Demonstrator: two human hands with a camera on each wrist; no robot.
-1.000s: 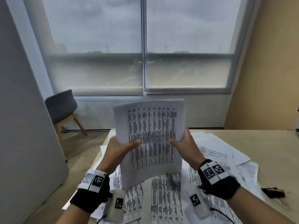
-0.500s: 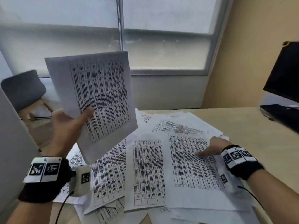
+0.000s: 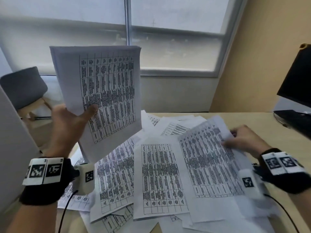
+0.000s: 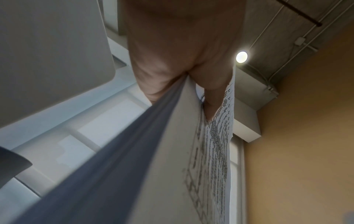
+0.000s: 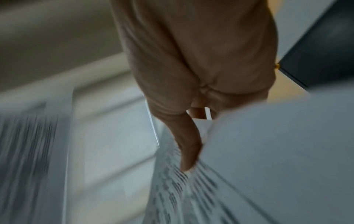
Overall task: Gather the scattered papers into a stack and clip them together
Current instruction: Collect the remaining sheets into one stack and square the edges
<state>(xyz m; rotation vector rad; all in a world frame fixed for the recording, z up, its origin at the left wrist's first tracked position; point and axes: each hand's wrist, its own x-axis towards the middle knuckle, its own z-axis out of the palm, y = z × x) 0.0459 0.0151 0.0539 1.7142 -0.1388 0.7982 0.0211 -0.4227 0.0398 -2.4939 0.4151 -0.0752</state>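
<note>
1. Since half a second ago: right hand (image 3: pixel 244 142) has gone from pressing flat on a loose white printed sheet (image 3: pixel 208 158) to pinching its far right edge and peeling it up off the pile; left hand (image 3: pixel 70 128) has kept the gathered stack aloft, a bit more upright.
2. Left hand: thumb across the front, fingers behind, clamped on the lower left of the held stack of white table-printed papers (image 3: pixel 102 98), raised above the left end of the desk.
3. Right hand: thumb on top of the sheet, fingers curled under the lifted edge; wrist view blurred, but the pinch shows.
4. Progress, my read: partway. One stack gathered; many scattered white printed sheets (image 3: pixel 156 179) overlap on the light wooden desk (image 3: pixel 262 120).
5. Left to do: collect the rest, square the edges, clip. No clip visible.
6. Writing: dense black tables on every sheet, too small to read. Black-and-white square marker tags on the wrist bands (image 3: pixel 43 170), no words. No brands seen.
</note>
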